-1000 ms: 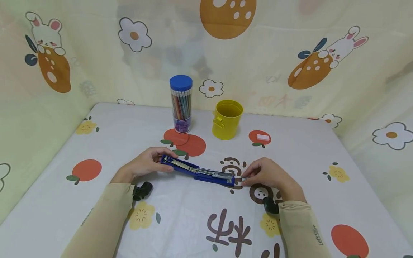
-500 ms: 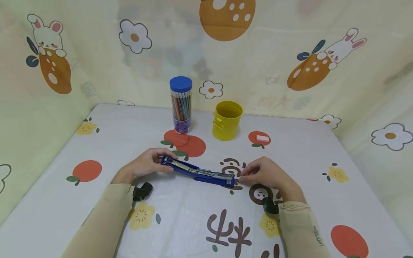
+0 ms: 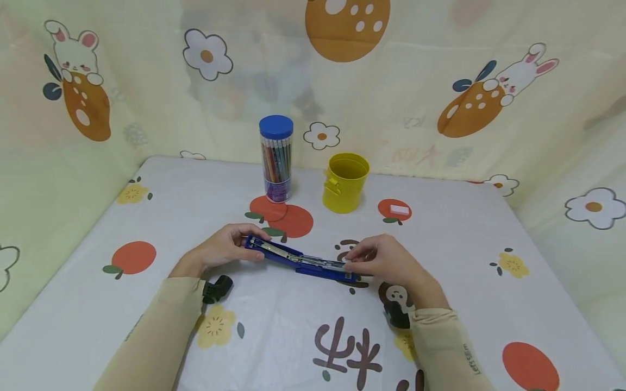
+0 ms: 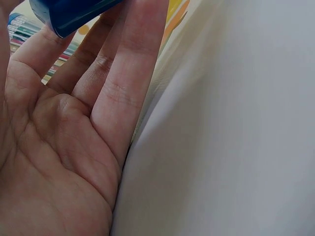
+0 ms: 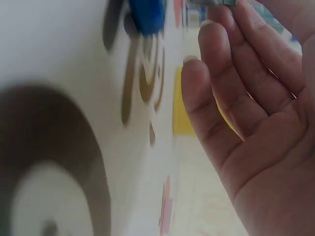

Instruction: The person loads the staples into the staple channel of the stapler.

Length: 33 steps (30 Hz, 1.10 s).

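A blue stapler [image 3: 318, 270] lies opened out flat across the middle of the table, its metal magazine facing up. My left hand [image 3: 222, 248] grips its left end between thumb and fingers; the blue end [image 4: 74, 14] shows at the top of the left wrist view. Over the stapler's right end, my right hand [image 3: 386, 259] pinches a small silvery piece [image 5: 226, 2], which looks like a strip of staples. Most of that piece is hidden by the fingertips. In the right wrist view the other fingers are loosely bent, and the stapler's blue tip [image 5: 149, 17] is close by.
Behind the hands stand a clear tube of pencils [image 3: 276, 160] with a blue lid and a yellow bucket [image 3: 344, 187]. A small pale pink block [image 3: 399, 210] lies to the right of the bucket. Patterned cloth hangs around the table's back and sides.
My right hand has moved left with the small silvery piece, from beside the stapler's right end to over it. The left hand and stapler have stayed in place.
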Available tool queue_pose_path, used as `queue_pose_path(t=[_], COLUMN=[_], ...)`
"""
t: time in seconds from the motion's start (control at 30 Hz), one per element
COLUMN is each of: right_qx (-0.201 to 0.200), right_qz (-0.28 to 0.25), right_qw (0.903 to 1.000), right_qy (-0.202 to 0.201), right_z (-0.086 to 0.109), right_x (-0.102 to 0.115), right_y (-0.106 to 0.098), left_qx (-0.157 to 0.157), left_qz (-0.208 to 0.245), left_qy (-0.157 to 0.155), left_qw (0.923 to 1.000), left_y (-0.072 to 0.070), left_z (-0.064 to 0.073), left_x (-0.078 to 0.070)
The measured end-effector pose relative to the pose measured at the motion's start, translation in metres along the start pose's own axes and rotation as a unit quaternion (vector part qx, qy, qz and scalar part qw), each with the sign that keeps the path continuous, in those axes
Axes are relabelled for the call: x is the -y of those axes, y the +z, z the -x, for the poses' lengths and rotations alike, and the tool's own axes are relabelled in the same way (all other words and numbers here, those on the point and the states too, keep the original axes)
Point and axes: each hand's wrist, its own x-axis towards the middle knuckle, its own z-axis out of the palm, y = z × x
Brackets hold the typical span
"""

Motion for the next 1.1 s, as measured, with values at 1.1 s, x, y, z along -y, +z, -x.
queue_pose_path(t=[1.1], right_qx=[0.007], right_qz=[0.013], right_qw=[0.9998], right_qy=[-0.016], right_z=[-0.0038], right_x=[0.0071], right_y=[0.0088], left_qx=[0.003], left_qz=[-0.004], left_qy=[0.0], left_qw=[1.0], left_y=[-0.0001], left_z=[-0.0009], left_x=[0.0004])
